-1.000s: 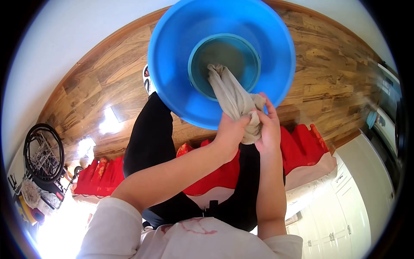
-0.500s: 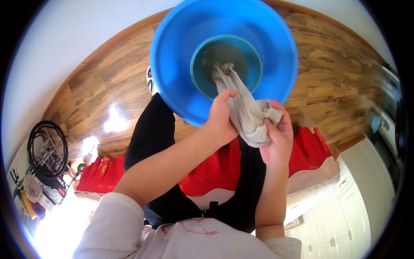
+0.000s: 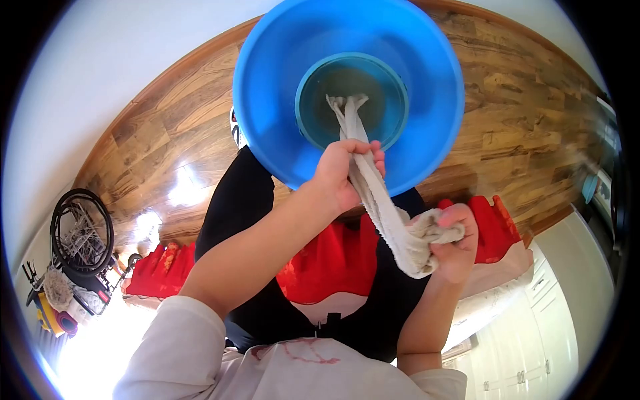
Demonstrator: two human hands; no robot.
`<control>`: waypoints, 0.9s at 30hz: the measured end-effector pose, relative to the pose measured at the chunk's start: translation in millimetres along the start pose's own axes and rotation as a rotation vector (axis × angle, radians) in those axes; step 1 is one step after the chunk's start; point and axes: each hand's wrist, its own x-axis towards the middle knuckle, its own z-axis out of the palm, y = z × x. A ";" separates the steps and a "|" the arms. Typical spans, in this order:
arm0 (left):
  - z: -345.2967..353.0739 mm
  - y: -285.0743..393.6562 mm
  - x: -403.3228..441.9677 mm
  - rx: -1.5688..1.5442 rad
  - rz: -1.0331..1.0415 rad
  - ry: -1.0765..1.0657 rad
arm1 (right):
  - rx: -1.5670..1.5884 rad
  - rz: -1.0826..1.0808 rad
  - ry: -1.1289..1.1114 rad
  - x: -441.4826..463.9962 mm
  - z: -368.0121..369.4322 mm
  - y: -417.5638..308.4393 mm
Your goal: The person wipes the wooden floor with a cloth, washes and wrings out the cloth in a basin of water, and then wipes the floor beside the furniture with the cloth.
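We held a long, off-white, soft cloth (image 3: 383, 210) pulled out between our two hands. Our left hand (image 3: 338, 172) had its fingers closed round the middle of the cloth, gripping it near the small tub. Our right hand (image 3: 457, 250) was at four o'clock from the left one, and its fingers gripped the bunched-up end.

The thin far end reached up to twelve o'clock, over the cloudy water (image 3: 343, 79) in the small, round, teal tub (image 3: 395, 115). We could not tell if its tips touched the water. The small tub sat inside the big, round, blue basin (image 3: 267, 80), above the brown wood floor (image 3: 520, 127).

Bright red cloth (image 3: 327, 267) showed between our black trousers (image 3: 233, 200). A black wheel (image 3: 55, 230) stood at nine o'clock, and white cupboards (image 3: 507, 353) stood at four o'clock.
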 end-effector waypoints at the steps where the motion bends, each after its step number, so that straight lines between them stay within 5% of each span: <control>1: -4.6 1.9 1.6 -0.028 -0.014 -0.022 | 0.057 0.001 0.035 1.6 -3.8 0.4; 12: -4.7 -36.9 -31.8 0.185 0.234 -0.003 | 0.214 -0.021 0.403 65.0 -24.3 18.8; 23: -10.6 -48.0 -39.6 0.323 0.241 -0.103 | -0.285 0.103 0.450 91.6 -21.9 65.0; 27: -13.4 -46.1 -34.7 0.338 0.322 -0.111 | -0.459 0.376 0.389 88.6 -35.0 67.3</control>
